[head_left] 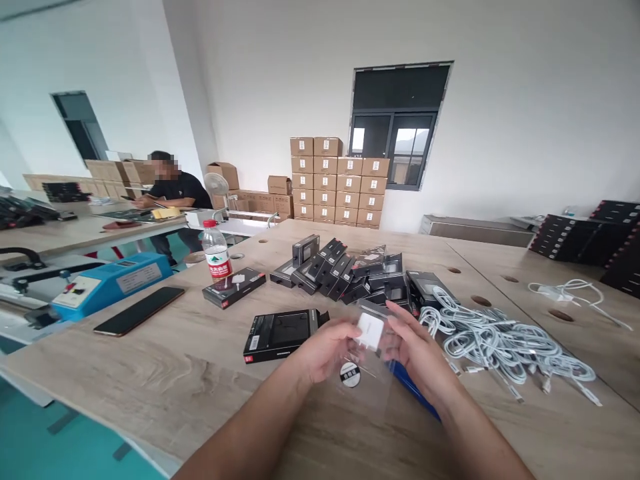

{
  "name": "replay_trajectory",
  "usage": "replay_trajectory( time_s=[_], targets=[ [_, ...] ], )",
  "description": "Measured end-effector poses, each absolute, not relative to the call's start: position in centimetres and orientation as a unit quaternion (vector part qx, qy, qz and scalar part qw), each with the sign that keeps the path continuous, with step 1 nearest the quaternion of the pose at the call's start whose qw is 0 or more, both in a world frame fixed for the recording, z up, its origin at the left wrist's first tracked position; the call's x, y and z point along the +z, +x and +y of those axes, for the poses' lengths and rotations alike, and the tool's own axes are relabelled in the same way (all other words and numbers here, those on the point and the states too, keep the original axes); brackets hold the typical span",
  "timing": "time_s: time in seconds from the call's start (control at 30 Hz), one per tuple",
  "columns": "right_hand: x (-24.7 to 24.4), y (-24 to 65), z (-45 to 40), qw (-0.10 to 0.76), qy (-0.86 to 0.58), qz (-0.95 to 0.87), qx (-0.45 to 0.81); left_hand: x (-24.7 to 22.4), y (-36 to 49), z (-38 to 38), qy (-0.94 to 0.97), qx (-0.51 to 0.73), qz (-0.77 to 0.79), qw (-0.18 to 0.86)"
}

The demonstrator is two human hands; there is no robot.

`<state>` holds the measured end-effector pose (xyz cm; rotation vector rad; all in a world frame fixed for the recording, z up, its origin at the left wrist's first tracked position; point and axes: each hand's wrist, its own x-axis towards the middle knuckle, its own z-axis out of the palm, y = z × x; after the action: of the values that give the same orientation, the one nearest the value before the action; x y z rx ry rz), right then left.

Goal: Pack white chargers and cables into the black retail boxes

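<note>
A small white charger (371, 331) is between my two hands, inside or against a clear plastic bag (373, 380) with a round black-and-white sticker. My left hand (327, 347) pinches the charger's left side and the bag. On the other side, my right hand (410, 337) is closed on the bag beside the charger, fingers partly behind it. Just beyond my left hand lies a black box (280, 333) with its end flap open. Part of a flat blue object (413, 390) shows beneath my right forearm.
Several black boxes (345, 270) are heaped ahead. Coiled white cables (505, 343) lie at right. A water bottle (217, 250), another black box (234, 288) and a phone (140, 311) sit at left, near a blue machine (115, 283). A person (180, 193) sits at another table.
</note>
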<state>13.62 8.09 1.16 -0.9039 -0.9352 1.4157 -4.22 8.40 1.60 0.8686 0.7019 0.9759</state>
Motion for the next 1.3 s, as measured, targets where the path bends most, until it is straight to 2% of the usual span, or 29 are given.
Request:
replay_trajectory(
  time_s=[0.1,0.2,0.3,0.37,0.5,0.6,1.0,1.3],
  targets=[
    [1.4,13.7,8.0,0.583,-0.379,-0.356,0.624,2.1,-4.9,8.6,0.408,0.479,0.352,0.693],
    [1.4,14.2,8.4,0.6,-0.38,-0.287,0.643,3.8,-6.7,9.8,0.446,0.547,0.425,0.567],
    [0.9,14.9,8.9,0.616,-0.377,-0.237,0.65,5.6,-9.2,11.0,0.517,0.549,0.466,0.462],
    [0.4,15.2,9.3,0.625,-0.385,-0.22,0.642,5.9,-10.7,11.3,0.571,0.513,0.486,0.417],
    [-0.1,15.3,9.7,0.626,-0.409,-0.206,0.631,4.0,-12.6,10.9,0.686,0.352,0.557,0.308],
    [0.3,14.9,9.3,0.629,-0.415,-0.196,0.628,2.4,-13.1,10.6,0.717,0.296,0.554,0.302],
    [0.1,13.0,8.2,0.651,-0.384,-0.228,0.614,2.6,-14.0,10.4,0.76,0.281,0.518,0.274],
    [-0.8,11.4,8.1,0.708,-0.359,-0.304,0.526,3.3,-12.0,9.7,0.823,0.222,0.508,0.126]
  ],
)
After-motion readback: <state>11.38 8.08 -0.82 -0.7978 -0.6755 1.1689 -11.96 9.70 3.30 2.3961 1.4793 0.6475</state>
